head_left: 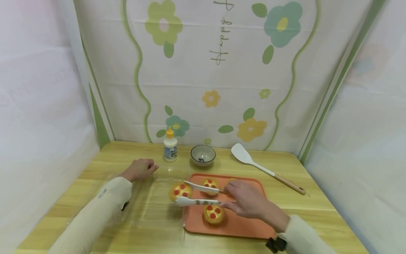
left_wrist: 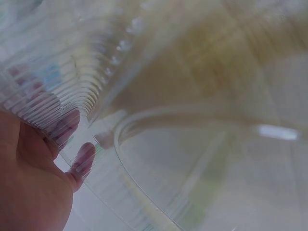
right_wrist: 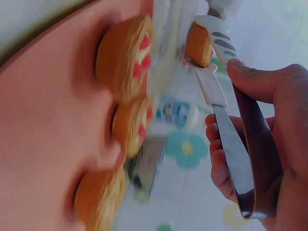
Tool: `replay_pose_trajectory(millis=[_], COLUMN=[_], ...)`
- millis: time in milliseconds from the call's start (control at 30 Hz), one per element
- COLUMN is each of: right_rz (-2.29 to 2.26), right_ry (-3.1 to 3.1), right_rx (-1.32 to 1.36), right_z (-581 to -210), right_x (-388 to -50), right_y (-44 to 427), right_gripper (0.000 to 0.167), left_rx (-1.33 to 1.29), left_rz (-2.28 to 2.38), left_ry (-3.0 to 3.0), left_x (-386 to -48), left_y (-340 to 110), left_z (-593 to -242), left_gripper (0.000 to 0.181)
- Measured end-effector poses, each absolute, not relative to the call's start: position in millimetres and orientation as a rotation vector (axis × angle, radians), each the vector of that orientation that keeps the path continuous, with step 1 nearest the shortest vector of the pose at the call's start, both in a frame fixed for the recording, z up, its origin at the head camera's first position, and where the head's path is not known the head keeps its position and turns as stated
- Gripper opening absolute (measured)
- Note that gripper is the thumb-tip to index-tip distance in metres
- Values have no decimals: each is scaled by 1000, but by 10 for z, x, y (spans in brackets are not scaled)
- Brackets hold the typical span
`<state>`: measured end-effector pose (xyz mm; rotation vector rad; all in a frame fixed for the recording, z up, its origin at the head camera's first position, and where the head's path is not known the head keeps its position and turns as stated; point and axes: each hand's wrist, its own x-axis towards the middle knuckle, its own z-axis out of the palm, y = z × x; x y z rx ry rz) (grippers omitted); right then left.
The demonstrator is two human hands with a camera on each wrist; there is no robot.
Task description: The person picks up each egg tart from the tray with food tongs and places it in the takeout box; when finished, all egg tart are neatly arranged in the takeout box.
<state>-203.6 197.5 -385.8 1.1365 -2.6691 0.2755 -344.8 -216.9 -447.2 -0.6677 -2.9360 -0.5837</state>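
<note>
My right hand point(head_left: 250, 201) point(right_wrist: 291, 113) grips metal tongs point(head_left: 205, 202) point(right_wrist: 233, 149) with white tips. Between those tips a tart with red pieces on top point(head_left: 180, 190) point(right_wrist: 198, 45) is held, beyond the left edge of the orange tray point(head_left: 241, 224) and over a clear plastic container point(head_left: 152, 213) point(left_wrist: 159, 192). My left hand point(head_left: 139, 170) point(left_wrist: 38, 175) holds the container's clear side, thumb and fingertips at its edge. Several tarts sit on the tray, among them one near its front-left part point(head_left: 213, 213) and one behind it point(head_left: 210, 186); my right hand partly hides another.
Behind the container stands a white bottle with a yellow cap point(head_left: 170, 150). A small bowl point(head_left: 203, 155) is behind the tray. To the right, a white spatula with a wooden handle point(head_left: 269, 171) lies slanted. Patterned cloth point(head_left: 190, 70) hangs along the table's back edge.
</note>
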Motion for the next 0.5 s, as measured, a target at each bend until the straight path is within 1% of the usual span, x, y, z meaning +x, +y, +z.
replay_pose_trajectory(millis=[133,233,367,500], right_rz=[224,170,94,40], right_ry=[-2702,-2737,-2785,-2775], right_rx=[1259,1325,1356,1378], right_z=[-3895,-3916,-3939,-3958], right_x=[-2180,-2247,-2285,-2289], right_y=[1534,1302,1145,1073], right_gripper=[34,38,41,40], left_rx=[-655,-658,-654,-650], left_rz=[-577,-576,-580,-584], left_ry=[-2939,-2951,-2956,-2929], left_x=[-3442,-3436,-3433,-3440], left_y=[-2167,-2149,-2134,-2148], left_z=[-4435,-4418,-4429,-4459], left_gripper=[33,34,34,33])
